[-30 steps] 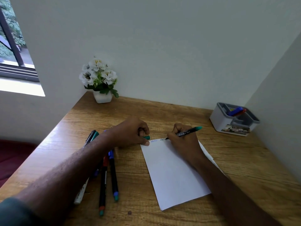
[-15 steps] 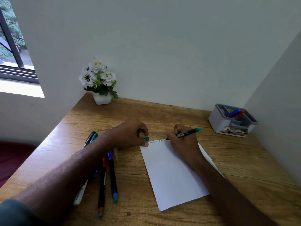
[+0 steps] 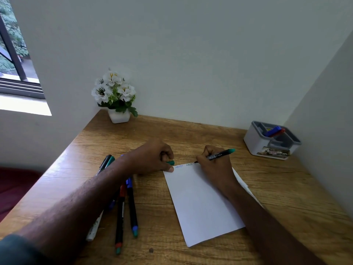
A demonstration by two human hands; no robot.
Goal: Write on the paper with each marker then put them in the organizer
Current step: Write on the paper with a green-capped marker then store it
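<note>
A white sheet of paper point(image 3: 200, 203) lies on the wooden desk point(image 3: 191, 138), with small writing along its top edge. My right hand point(image 3: 214, 165) grips a black marker with a green end point(image 3: 217, 155), its tip on the paper near the top. My left hand point(image 3: 152, 157) holds a green cap point(image 3: 170, 162) in curled fingers, and its thumb presses the paper's top left corner. Several markers point(image 3: 126, 205) lie under and beside my left forearm. The grey-and-white organizer point(image 3: 256, 144) stands at the far right with a blue and a red marker inside point(image 3: 274, 131).
A white pot of white flowers point(image 3: 117, 96) stands at the desk's back left corner. Walls close the desk at the back and right. A window point(image 3: 13, 54) is at the far left. A dark spot point(image 3: 151, 250) marks the desk near the front edge.
The marker tip has crept slightly right along the top line of writing. My left hand has stayed in place on the corner.
</note>
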